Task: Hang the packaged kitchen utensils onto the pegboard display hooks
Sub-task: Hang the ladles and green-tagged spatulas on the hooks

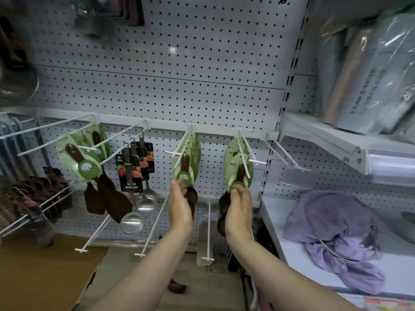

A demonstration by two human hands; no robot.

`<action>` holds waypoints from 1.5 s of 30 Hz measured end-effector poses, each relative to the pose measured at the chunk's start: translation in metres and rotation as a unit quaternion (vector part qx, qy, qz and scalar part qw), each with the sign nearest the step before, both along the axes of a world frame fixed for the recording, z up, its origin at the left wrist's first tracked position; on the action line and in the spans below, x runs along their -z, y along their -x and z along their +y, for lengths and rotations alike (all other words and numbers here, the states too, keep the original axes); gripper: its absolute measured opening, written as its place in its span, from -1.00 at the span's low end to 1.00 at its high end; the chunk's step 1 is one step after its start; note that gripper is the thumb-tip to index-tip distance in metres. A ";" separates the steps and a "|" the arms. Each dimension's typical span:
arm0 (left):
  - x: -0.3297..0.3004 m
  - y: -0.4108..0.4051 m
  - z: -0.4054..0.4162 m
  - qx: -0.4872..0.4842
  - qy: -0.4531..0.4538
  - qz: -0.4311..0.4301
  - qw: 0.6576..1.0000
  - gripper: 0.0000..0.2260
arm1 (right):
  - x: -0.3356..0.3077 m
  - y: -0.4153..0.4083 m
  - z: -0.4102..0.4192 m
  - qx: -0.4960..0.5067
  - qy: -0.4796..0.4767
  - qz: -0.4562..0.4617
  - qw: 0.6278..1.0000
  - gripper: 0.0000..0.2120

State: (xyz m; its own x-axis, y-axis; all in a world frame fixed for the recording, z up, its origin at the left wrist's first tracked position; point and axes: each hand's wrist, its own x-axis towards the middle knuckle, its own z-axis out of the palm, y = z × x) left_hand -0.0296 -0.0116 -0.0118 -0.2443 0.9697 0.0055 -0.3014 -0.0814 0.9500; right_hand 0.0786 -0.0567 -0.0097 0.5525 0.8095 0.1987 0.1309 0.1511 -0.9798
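two hands (179,205) (239,207) touch two green-carded spoon packs (186,162) (238,164) (both hooked).

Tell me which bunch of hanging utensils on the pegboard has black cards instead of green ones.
The metal ladles, second bunch from the left. Their cards are black with a food picture; the three bunches of dark wooden utensils around them hang on green leaf-shaped cards.

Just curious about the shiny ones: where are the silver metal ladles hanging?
In the head view, the silver metal ladles on black cards hang left of centre, between the brown wooden spatulas on green cards and the left hand.
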 end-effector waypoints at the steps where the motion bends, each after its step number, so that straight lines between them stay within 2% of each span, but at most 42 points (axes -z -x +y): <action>1: -0.001 0.009 0.004 -0.022 0.004 -0.008 1.000 -0.54 | -0.001 0.009 0.005 -0.035 0.013 -0.004 0.999 -0.77; 5: -0.012 0.037 0.022 -0.013 0.017 0.005 1.000 -0.50 | -0.015 0.037 0.034 -0.140 0.066 0.009 0.988 -0.56; 11: -0.036 0.055 0.050 0.085 0.007 0.008 0.996 -0.43 | -0.041 0.058 0.078 -0.159 0.066 0.082 0.982 -0.48; 15: -0.053 0.059 0.065 0.140 0.005 0.003 0.990 -0.43 | -0.056 0.061 0.097 -0.149 0.055 0.136 0.978 -0.52; 21: -0.055 0.057 0.079 0.226 -0.017 0.041 0.973 -0.45 | -0.053 0.065 0.112 -0.140 0.044 0.130 0.981 -0.53; 25: -0.054 0.058 0.090 0.259 -0.034 0.043 0.964 -0.45 | -0.056 0.063 0.115 -0.150 0.050 0.137 0.978 -0.62; 27: -0.054 0.060 0.096 0.265 -0.039 0.053 0.962 -0.44 | -0.062 0.063 0.113 -0.152 0.057 0.140 0.977 -0.71; 33: -0.055 0.062 0.105 0.289 -0.040 0.060 0.955 -0.43 | -0.064 0.066 0.125 -0.163 0.050 0.146 0.975 -0.62; 40: -0.053 0.066 0.111 0.296 -0.045 0.061 0.952 -0.43 | -0.071 0.076 0.119 -0.126 0.065 0.118 0.983 -0.64; 43: -0.058 0.068 0.106 0.293 -0.038 0.045 0.954 -0.44 | -0.079 0.080 0.110 -0.114 0.057 0.134 0.983 -0.72; 45: -0.063 0.072 0.096 0.288 -0.030 0.031 0.957 -0.45 | -0.077 0.080 0.108 -0.103 0.054 0.140 0.983 -0.68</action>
